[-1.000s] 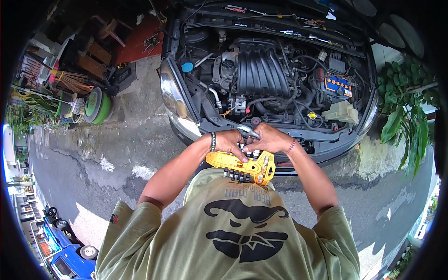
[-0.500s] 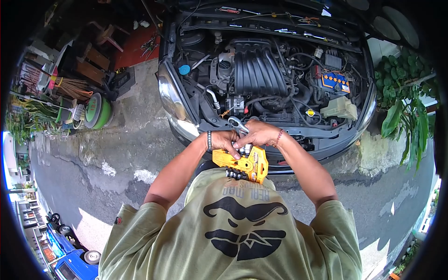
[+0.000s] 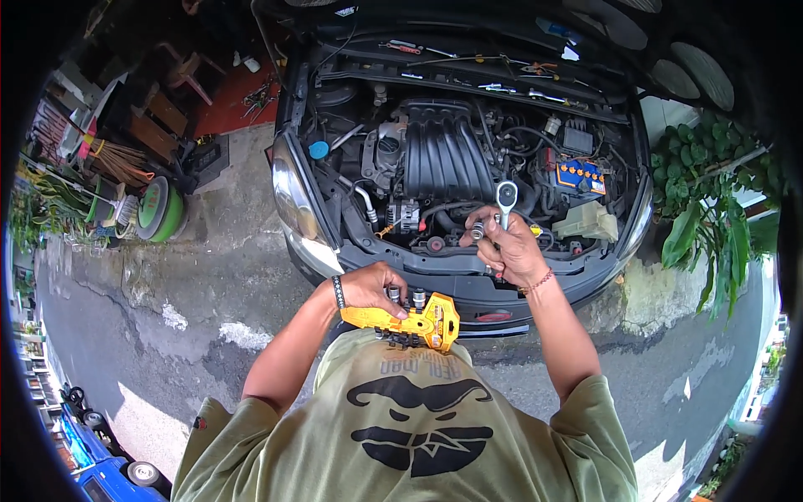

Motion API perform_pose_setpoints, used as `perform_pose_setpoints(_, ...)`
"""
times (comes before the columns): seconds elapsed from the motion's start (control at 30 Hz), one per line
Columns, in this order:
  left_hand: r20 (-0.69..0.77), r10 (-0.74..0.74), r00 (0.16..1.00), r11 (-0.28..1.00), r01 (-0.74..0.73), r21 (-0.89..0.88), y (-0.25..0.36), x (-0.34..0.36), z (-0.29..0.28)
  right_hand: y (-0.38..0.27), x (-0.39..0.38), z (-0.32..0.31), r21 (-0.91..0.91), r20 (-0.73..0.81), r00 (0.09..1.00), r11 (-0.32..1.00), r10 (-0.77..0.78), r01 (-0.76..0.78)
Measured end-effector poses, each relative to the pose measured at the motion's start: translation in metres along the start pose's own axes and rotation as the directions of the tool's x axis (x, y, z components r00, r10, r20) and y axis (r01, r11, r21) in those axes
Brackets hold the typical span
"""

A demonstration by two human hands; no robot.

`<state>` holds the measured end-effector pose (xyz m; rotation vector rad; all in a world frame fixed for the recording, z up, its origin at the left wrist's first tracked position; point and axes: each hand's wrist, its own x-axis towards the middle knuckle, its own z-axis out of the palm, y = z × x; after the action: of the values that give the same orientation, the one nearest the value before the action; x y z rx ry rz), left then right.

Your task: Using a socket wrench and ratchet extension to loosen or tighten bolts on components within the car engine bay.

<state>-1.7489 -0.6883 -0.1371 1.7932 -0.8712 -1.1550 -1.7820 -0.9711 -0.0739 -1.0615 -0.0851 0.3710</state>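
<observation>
On the grey road stands an opened car; before its front edge the left hand grips the yellow holder, with sockets left along its edges, while the right hand clasps a ratchet and pinches one loose socket, already out, seemingly unjoined

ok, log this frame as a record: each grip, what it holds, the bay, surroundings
left grip: closed on yellow socket rack
rack contents: silver sockets on far side, dark ones on near side
right grip: closed on ratchet, plus a small silver socket-like piece held beside it
ratchet pose: round head uppermost in view
bay: black ribbed engine cover; blue-topped battery to its right
loose tools: along the bay's rear edge
surroundings: green round pot at left, leafy plants at right
</observation>
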Motion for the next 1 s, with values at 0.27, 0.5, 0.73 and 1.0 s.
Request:
perform_pose_setpoints(0.27,0.000,-0.002,1.000,0.998,0.002,-0.068,-0.003,0.010,0.000,0.033,-0.010,0.028,0.484,-0.361,0.928,0.869,0.092,0.103)
perform_pose_setpoints(0.5,0.031,-0.075,0.997,0.988,0.079,-0.132,-0.001,0.016,-0.001,0.050,-0.007,0.021,0.688,-0.441,0.882,0.694,0.167,0.213)
perform_pose_setpoints(0.73,0.022,-0.048,0.999,0.998,0.049,-0.046,-0.001,0.018,-0.003,0.056,-0.010,0.012,0.643,-0.366,0.925,0.747,0.103,0.171)
perform_pose_setpoints(1.0,0.048,-0.057,0.997,0.995,0.061,-0.081,-0.006,0.021,-0.004,0.060,-0.008,0.011,0.673,-0.324,0.939,0.726,0.119,0.141)
